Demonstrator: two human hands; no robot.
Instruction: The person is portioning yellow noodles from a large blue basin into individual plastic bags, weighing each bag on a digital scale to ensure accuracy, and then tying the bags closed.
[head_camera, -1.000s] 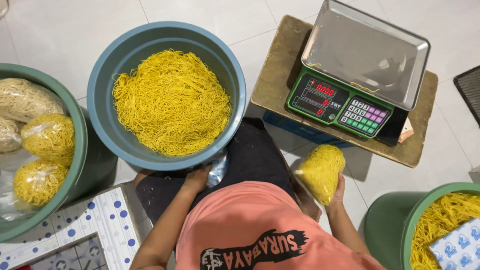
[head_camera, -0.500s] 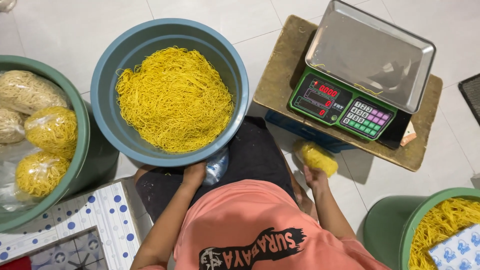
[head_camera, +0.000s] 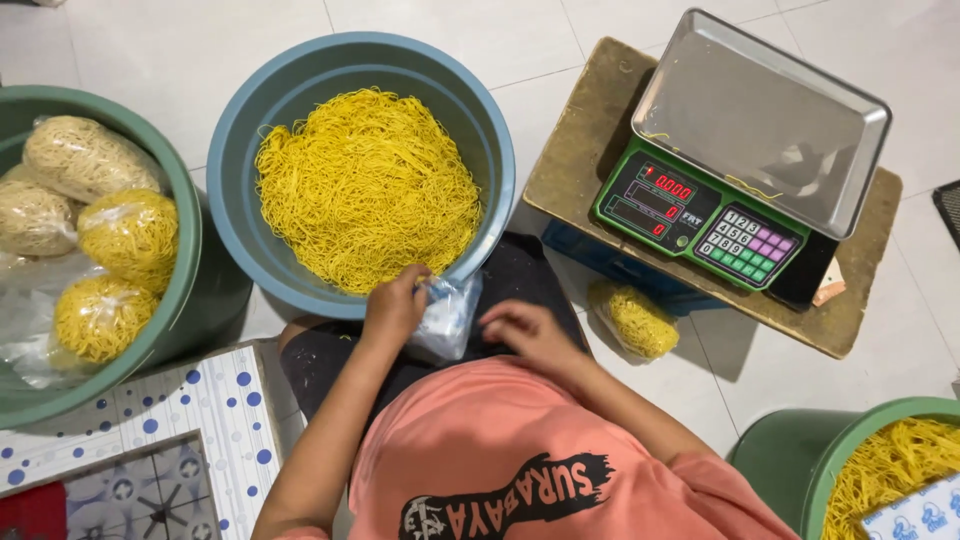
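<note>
Since half a second ago the filled noodle bag (head_camera: 632, 319) has left the right hand (head_camera: 528, 335) and now lies on the floor just below the wooden board, near the scale, while that hand has come back across the lap toward the stack of empty plastic bags (head_camera: 447, 315). On the other side, the left hand (head_camera: 395, 305) has shifted up from the basin's near rim and now pinches the top edge of that stack, fingers closed on the thin plastic right at the lip of the blue basin (head_camera: 300, 95). By contrast, the right one is empty, its fingers loosely curled and resting on the dark cloth of the lap, just beside the bags but not touching them as far as the view shows. To do this step well, it seems wise to peel only one bag from the stack, so the right fingers should steady the rest while the left lifts a single layer; thin plastic tends to cling. Loose yellow noodles (head_camera: 365, 185) fill the basin straight ahead, so opening the bag close to that rim would keep strands from dropping on the tiled floor. Far right, the digital scale (head_camera: 700, 205) stands with its steel pan (head_camera: 760, 115) bare apart from a few stray strands. Packed bags (head_camera: 130, 235) already lie in the green tub (head_camera: 185, 215) on the left.
</note>
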